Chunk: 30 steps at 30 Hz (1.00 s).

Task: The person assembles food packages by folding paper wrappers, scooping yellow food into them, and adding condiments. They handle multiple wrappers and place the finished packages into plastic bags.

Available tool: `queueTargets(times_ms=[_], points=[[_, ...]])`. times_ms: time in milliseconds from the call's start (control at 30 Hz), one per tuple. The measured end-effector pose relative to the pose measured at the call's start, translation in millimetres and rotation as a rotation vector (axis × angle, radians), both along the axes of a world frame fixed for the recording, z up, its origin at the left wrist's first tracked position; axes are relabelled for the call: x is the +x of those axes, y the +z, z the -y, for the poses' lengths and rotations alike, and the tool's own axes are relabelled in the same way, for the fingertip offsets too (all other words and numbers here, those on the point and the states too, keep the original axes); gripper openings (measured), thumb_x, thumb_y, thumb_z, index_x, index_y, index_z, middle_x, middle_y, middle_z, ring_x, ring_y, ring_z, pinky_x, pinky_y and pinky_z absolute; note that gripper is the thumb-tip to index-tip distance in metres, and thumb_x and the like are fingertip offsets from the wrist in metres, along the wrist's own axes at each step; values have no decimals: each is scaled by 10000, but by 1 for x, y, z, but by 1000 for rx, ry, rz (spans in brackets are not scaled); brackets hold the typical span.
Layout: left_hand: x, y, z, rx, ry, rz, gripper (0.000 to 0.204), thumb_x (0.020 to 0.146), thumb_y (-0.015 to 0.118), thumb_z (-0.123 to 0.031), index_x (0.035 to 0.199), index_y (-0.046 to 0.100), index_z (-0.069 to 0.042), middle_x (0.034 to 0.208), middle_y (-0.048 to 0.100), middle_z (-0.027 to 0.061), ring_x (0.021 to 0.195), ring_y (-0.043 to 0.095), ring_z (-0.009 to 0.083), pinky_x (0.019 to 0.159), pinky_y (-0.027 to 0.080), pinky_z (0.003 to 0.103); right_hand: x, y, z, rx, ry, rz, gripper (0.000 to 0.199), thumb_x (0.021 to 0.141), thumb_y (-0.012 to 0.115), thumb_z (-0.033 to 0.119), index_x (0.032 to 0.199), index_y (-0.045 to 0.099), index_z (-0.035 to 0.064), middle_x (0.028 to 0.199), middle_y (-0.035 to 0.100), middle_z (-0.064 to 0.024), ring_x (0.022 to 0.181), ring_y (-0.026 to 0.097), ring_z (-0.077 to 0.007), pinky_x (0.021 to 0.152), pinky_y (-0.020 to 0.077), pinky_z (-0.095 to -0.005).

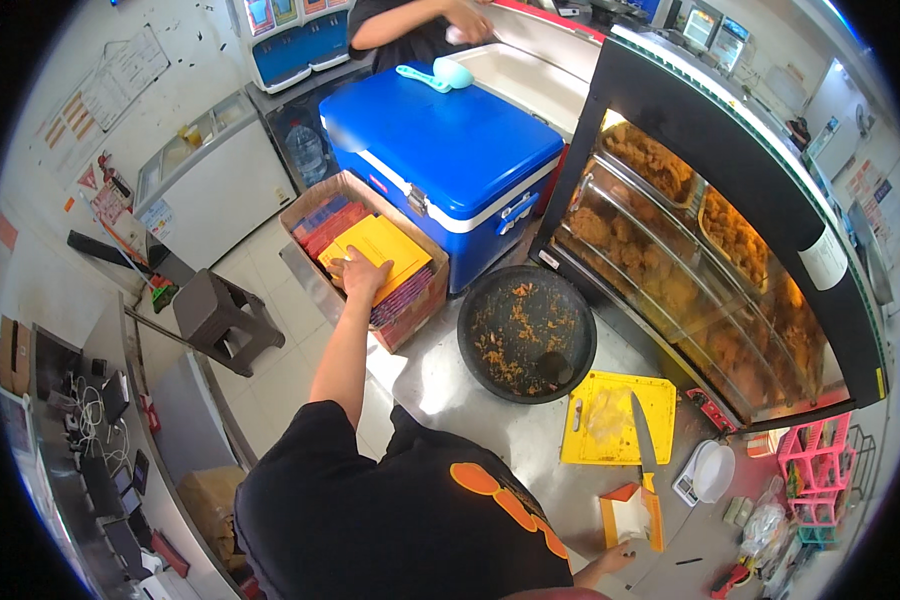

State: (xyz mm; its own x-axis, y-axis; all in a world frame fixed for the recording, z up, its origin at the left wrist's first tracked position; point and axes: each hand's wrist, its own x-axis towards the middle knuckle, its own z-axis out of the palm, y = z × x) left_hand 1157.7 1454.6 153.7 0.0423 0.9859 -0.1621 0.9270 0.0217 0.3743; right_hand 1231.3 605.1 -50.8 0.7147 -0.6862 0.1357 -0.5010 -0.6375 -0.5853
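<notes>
My left hand (358, 273) lies with fingers spread on a yellow flat-folded paper packet (395, 247) at the top of a stack. The stack sits in an open cardboard box (410, 322), beside red and purple packets (332, 226). At the lower right, my right hand (615, 559) is curled at the near edge of an opened yellow and orange paper pouch (631, 516). What its fingers hold, if anything, is hidden. A knife (642, 432) lies over a yellow cutting board (615, 410), its yellow handle reaching past the board toward the pouch.
A black round pan (480, 372) with fried crumbs stands on the steel counter. Behind are a blue cooler (440, 140) with a light-blue scoop (453, 73) and a heated cabinet (560, 262) of fried food. A kitchen scale (686, 488) stands right. Another person's hand (467, 20) shows far back.
</notes>
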Motion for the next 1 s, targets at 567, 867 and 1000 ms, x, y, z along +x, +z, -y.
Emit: queueTargets(times_ms=[567,867,1000], points=[[32,-13,-12,188,10,43,1095,689,788,-479,1507,190,-65,1438,302,350,1389,225,501,1112,111,667,22,115,-68,193,-324,630,419,891,696,270,1165,572,-22,1107,612,-176,997,610,-292,858,493,-371],[12,-4,-10,539,-230,-29,332,913,578,-367,1011,633,-54,1016,641,210,1006,613,390,939,386,617,27,206,-143,278,-236,535,314,956,596,234,1154,595,-9,1142,635,-148,1049,623,-273,897,496,-377],[-15,38,-11,873,-275,320,144,908,527,-138,854,630,-53,802,650,176,764,652,356,710,499,487,34,204,-141,268,-143,718,259,927,643,178,1074,613,-33,1044,659,-156,906,653,-249,828,517,-337]])
